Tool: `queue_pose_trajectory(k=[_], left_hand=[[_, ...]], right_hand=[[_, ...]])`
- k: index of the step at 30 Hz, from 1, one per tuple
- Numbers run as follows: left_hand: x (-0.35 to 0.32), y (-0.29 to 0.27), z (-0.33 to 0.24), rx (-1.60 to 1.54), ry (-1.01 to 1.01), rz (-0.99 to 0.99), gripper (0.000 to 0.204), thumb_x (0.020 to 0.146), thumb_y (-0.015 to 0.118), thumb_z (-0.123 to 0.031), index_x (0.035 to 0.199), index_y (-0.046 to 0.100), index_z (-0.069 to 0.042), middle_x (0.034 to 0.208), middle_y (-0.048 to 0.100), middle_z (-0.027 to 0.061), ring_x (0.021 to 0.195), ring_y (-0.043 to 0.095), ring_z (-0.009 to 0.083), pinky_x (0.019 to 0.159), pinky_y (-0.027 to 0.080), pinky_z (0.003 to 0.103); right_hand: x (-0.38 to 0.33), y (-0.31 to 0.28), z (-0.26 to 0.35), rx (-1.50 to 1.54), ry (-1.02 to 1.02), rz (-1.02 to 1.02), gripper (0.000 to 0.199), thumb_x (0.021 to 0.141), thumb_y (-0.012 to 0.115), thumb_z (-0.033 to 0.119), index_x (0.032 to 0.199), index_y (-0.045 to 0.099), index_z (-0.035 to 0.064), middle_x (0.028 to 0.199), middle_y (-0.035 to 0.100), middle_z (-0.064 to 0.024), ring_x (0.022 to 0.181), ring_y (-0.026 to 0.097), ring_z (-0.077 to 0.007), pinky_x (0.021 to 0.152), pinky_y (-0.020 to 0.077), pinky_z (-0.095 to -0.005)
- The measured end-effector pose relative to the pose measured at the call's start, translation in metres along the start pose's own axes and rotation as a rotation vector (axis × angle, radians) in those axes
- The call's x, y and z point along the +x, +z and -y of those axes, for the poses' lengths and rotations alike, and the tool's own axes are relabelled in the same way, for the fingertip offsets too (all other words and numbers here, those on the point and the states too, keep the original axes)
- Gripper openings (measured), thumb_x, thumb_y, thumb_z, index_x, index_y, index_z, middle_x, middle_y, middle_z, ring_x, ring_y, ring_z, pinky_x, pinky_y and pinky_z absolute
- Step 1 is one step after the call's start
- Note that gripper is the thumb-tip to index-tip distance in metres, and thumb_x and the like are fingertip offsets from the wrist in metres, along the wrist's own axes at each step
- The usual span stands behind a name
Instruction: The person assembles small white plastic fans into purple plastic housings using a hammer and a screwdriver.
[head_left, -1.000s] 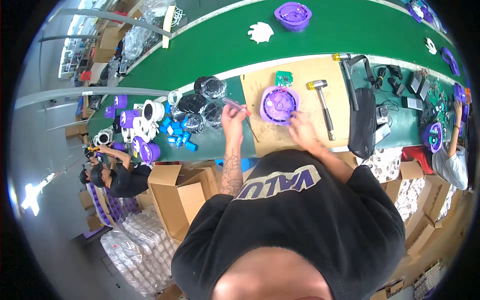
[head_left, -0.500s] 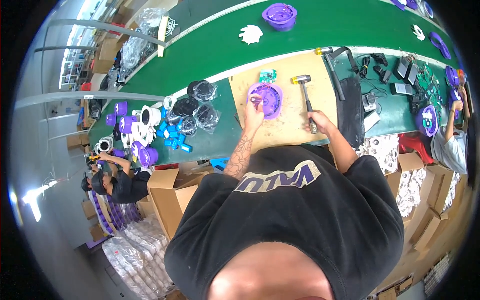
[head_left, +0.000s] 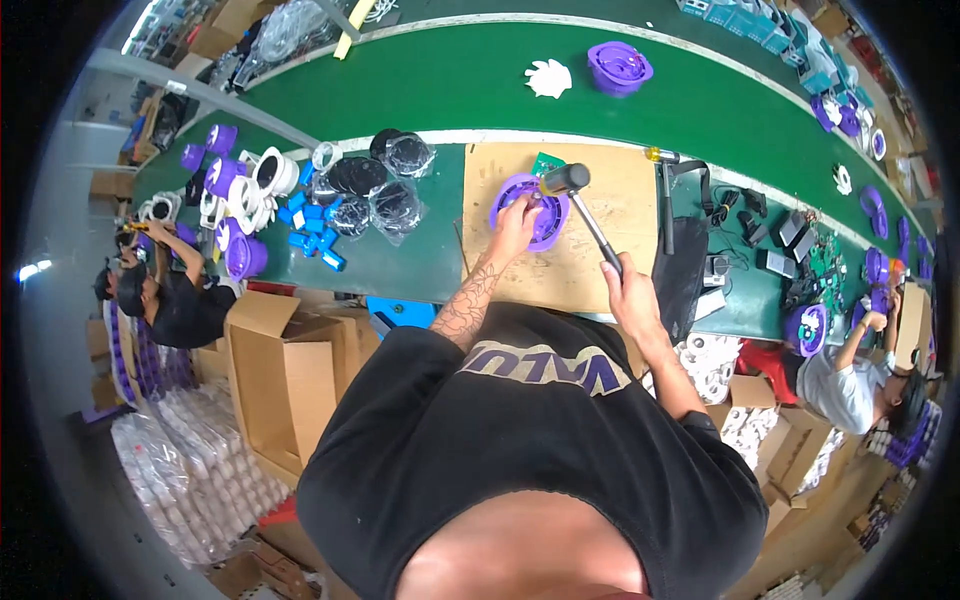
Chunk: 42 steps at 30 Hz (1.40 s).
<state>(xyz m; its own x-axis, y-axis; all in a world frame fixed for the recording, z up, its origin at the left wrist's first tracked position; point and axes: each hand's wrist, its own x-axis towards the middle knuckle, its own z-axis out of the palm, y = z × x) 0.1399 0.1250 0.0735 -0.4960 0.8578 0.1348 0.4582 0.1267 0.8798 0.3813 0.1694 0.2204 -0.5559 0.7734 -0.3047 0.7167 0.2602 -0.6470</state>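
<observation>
My right hand (head_left: 632, 295) is closed round the handle of a hammer (head_left: 598, 235). Its dark and yellow head is raised and, from above, overlaps the rim of a round purple plastic housing (head_left: 552, 232). My left hand (head_left: 513, 230) reaches over this housing, fingers pinched together inside it. What they grip, if anything, is too small and partly covered to name. Behind the housing, a green circuit board (head_left: 544, 161) is partly hidden by the hammer head. Housing and circuit board lie on a tan work board (head_left: 600, 275).
A second hammer (head_left: 669, 205) lies right of the work board, beside a black pouch (head_left: 680, 275). Left are bagged black discs (head_left: 398, 208) and blue blocks (head_left: 318, 230). Behind sit a white glove (head_left: 548, 78) and another purple housing (head_left: 620, 68). Co-workers (head_left: 180, 300) (head_left: 845, 385) work at both sides.
My right hand has lifted the hammer off the work board and swung its head leftward over the purple housing. My left hand stays at the housing. The whole view has shifted.
</observation>
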Motion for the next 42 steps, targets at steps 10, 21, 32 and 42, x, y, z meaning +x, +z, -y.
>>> queue_pose_trajectory(k=[10, 21, 32, 42], left_hand=[[-0.008, -0.009, 0.005, -0.025, 0.049, -0.041, 0.021, 0.089, 0.062, -0.011, 0.108, 0.059, -0.001, 0.089, 0.065, 0.0225, 0.083, 0.064, 0.0394, 0.071, 0.05, 0.043], [-0.008, -0.01, 0.007, -0.026, 0.046, -0.024, 0.02, 0.09, 0.06, -0.01, 0.108, 0.059, 0.0, 0.093, 0.066, 0.0224, 0.087, 0.065, 0.0386, 0.074, 0.052, 0.043], [-0.004, -0.014, 0.055, -0.154, -0.077, -0.084, 0.022, 0.089, 0.064, -0.015, 0.105, 0.059, 0.0, 0.089, 0.067, 0.0179, 0.075, 0.067, 0.0297, 0.069, 0.052, 0.039], [-0.025, -0.097, 0.113, -0.491, -0.777, -0.479, 0.025, 0.093, 0.063, -0.026, 0.089, 0.061, -0.001, 0.07, 0.062, 0.0046, 0.055, 0.061, 0.0137, 0.047, 0.051, 0.028]], right_hand=[[-0.011, -0.029, 0.062, -0.05, -0.189, -0.287, 0.02, 0.095, 0.057, 0.021, 0.098, 0.052, 0.0021, 0.065, 0.06, -0.0245, 0.064, 0.064, -0.0437, 0.051, 0.047, -0.0467], [-0.014, -0.013, 0.065, -0.11, -0.113, -0.277, 0.029, 0.096, 0.055, 0.03, 0.094, 0.049, 0.0016, 0.067, 0.06, -0.0272, 0.066, 0.063, -0.0457, 0.056, 0.0494, -0.0516], [0.052, 0.02, -0.02, -0.287, 0.206, -0.254, 0.034, 0.097, 0.05, 0.036, 0.1, 0.05, 0.0023, 0.079, 0.065, -0.0274, 0.077, 0.063, -0.0476, 0.068, 0.0507, -0.0539], [0.074, 0.134, -0.075, -0.245, -0.025, -0.368, 0.05, 0.081, 0.067, 0.028, 0.117, 0.051, -0.0038, 0.112, 0.056, -0.0241, 0.108, 0.054, -0.0394, 0.091, 0.0436, -0.0471]])
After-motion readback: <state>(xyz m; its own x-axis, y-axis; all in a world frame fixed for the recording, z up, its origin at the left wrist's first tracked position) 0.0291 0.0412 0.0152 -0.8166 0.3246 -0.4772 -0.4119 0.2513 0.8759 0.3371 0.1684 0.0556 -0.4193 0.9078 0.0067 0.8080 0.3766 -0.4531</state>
